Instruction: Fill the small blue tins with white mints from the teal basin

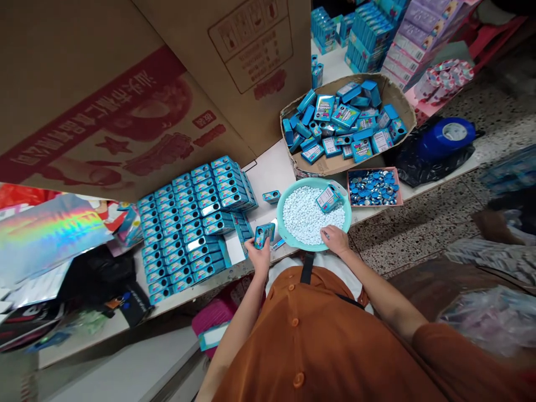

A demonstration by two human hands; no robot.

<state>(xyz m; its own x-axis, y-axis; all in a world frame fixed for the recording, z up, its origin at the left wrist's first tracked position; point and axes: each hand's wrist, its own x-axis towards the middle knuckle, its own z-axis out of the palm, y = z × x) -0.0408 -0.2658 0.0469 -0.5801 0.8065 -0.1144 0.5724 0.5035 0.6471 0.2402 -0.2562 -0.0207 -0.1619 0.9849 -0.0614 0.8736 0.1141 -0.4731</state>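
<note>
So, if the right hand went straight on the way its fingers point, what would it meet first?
Most likely the pale pellets in the turquoise basin. The right hand is over the near rim, pointing in at them; whether it already touches them is unclear from above.

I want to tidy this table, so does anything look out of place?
One box lies askew on the white pellets in the basin, and a lone box sits on the table, apart from the neat rows of boxes.

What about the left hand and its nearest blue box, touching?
Touching: the head view shows the left hand gripping the blue box at its lower edge, with no gap.
</note>
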